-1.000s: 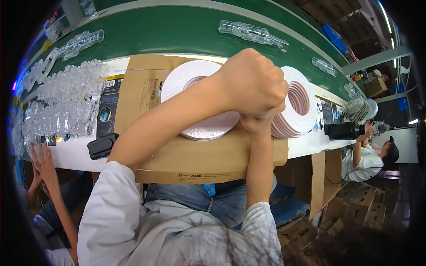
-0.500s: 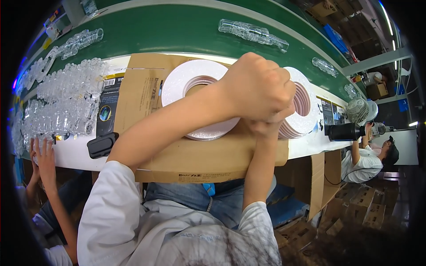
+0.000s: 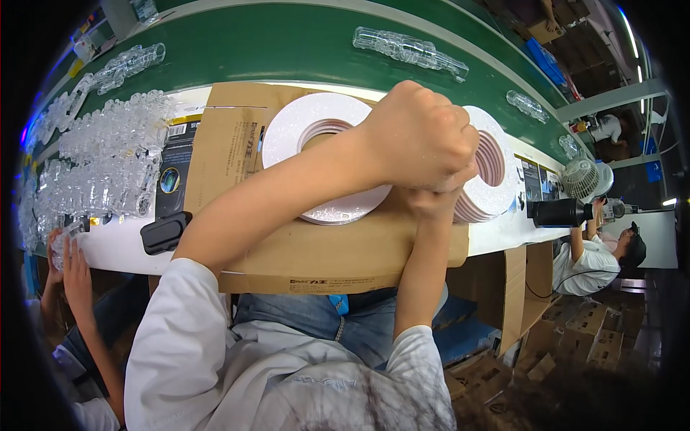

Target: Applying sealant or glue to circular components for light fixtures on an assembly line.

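My left hand (image 3: 424, 136) is closed in a fist, its forearm crossing from the lower left. Directly beneath it and touching it is my right hand (image 3: 433, 202), fingers bent and mostly covered. Whatever either hand may hold is hidden. Behind my left forearm lies a white ring-shaped roll (image 3: 291, 140), partly covered by the arm. Beside my hands on the right stands a stack of similar white rings (image 3: 503, 190) with pinkish layers inside the hole. A flattened brown cardboard box (image 3: 223, 161) lies under the left roll and my arms.
Clear plastic pieces (image 3: 100, 183) crowd the left, near a black case (image 3: 165, 233). Another clear piece (image 3: 410, 52) lies on the green belt (image 3: 287, 43). A co-worker's hand (image 3: 75, 273) is at lower left. A fan (image 3: 583, 177) and a person (image 3: 595, 262) are at right.
My hands stay pressed together, with the left fist slightly higher. At the left, the co-worker's hands have shifted, and a clear plastic piece shows between them.
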A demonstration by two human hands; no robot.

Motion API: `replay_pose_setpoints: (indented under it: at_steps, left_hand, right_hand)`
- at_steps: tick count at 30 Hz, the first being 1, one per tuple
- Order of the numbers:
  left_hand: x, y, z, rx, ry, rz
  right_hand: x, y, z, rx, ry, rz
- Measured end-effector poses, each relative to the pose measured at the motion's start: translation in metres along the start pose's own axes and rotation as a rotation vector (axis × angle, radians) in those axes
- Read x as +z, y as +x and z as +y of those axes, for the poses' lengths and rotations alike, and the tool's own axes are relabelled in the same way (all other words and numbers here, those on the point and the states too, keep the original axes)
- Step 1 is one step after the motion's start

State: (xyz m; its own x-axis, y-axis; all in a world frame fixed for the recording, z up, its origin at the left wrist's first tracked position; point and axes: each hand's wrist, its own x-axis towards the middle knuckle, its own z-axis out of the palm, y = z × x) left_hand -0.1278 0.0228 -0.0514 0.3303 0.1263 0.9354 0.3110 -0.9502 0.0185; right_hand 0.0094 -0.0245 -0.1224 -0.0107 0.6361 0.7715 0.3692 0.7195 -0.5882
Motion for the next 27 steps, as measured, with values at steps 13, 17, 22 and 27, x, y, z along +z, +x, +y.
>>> replay_pose_setpoints:
  at_steps: [13,17,22,27]
  left_hand:
    - [-0.004,0.006,0.007,-0.093,-0.004,-0.087]
    - [-0.003,0.006,0.007,-0.085,0.0,-0.092]
    - [-0.002,0.006,0.007,-0.081,0.01,-0.096]
    - [-0.002,0.006,0.006,-0.075,-0.004,-0.113]
  right_hand:
    - [-0.001,0.005,-0.011,-0.101,-0.126,-0.053]
    - [-0.005,0.003,-0.007,-0.087,-0.06,-0.101]
    - [-0.006,0.002,-0.003,-0.149,-0.11,-0.102]
    - [-0.003,-0.001,-0.002,-0.06,0.025,-0.062]
